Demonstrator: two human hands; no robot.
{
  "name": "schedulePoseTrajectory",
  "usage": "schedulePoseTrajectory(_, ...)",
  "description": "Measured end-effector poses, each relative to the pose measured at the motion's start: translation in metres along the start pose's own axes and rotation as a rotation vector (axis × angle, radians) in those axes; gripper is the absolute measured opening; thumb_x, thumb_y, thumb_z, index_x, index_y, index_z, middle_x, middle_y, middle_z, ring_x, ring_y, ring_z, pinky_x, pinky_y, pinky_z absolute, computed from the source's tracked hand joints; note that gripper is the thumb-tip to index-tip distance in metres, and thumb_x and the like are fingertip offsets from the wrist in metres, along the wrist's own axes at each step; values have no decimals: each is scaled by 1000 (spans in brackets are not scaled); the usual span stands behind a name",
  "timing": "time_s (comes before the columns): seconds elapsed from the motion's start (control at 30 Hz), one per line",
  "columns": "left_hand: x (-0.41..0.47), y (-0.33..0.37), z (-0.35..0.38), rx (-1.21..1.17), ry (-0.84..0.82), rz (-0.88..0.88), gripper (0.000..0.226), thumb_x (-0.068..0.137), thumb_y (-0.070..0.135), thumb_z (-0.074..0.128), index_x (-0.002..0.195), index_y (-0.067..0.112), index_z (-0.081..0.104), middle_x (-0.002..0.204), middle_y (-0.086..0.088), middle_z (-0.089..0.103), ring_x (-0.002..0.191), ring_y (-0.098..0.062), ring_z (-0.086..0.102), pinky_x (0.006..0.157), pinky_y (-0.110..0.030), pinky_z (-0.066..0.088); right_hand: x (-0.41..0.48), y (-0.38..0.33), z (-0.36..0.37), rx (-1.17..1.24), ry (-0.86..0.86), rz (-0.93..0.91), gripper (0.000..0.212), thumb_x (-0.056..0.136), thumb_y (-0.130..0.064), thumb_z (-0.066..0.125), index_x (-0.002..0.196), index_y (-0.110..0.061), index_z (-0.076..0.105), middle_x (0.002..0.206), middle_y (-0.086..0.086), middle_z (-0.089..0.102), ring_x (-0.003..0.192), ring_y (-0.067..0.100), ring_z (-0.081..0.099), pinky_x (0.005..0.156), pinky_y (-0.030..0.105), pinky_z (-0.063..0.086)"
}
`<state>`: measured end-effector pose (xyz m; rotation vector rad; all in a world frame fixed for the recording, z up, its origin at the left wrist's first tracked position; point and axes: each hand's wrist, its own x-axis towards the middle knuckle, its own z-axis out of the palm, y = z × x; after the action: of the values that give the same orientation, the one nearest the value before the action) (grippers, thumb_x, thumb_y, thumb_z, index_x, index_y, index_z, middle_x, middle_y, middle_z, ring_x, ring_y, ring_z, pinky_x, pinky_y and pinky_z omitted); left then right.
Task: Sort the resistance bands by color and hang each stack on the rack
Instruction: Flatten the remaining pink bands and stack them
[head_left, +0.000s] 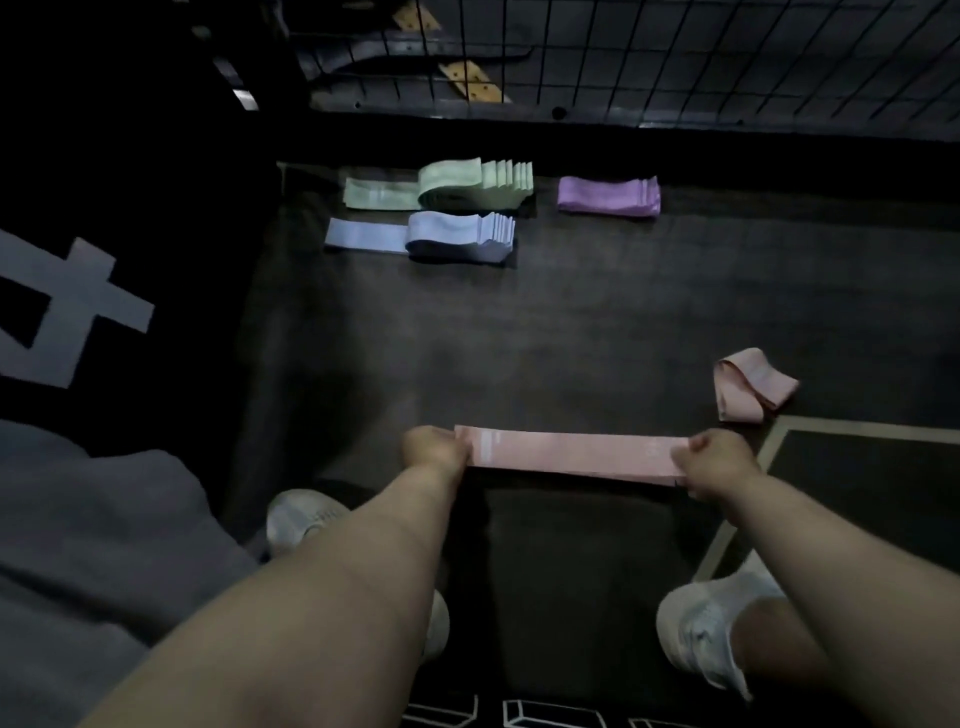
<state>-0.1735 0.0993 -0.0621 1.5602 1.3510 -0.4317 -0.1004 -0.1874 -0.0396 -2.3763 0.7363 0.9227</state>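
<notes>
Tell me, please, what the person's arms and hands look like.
Both are bare: the left hand and right hand wear no gloves, and the forearms show no sleeves, watch or bracelet as far as the frame reaches. The dim light hides finer detail such as rings.

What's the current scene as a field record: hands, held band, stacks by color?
left hand: grips left end of pink band
right hand: grips its right end
pink band: pulled flat between both hands
green stack: on floor, far side
blue stack: just nearer than green stack
purple stack: right of green stack, apart
loose pink band: crumpled on floor, right
</notes>
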Motion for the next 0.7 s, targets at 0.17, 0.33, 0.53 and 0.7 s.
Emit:
schedulePoseTrajectory(0.17,11,-10,12,11,111,-51,10,85,8,75,86,15,69,90,-8,71,84,-25,67,83,-31,55,10,6,18,22,32,49,11,97,-22,63,102,-13,66,105,14,68,102,34,64,96,46,52)
schedulePoseTrajectory(0.33,20,-16,21,93,147,-29,12,84,14,75,90,20,66,90,-3,69,87,-26,67,86,-34,56,17,13,26,40,32,83,13,97,-23,63,106,-13,65,105,12,66,103,32,64,97,49,52)
schedulePoseTrajectory(0.53,22,-15,25,94,213,-25,10,89,16,69,92,18,59,85,-1,64,82,-26,61,80,-32,51,21,18,29,31,45,63,15,95,-20,66,106,-10,65,108,12,66,105,31,62,97,44,49)
schedulePoseTrajectory(0.7,24,-13,29,152,241,-14,23,87,22,73,74,24,54,93,-4,68,85,-25,62,78,-30,49,23,19,31,11,69,70,14,93,-20,67,102,-10,65,109,14,67,107,33,61,96,41,47)
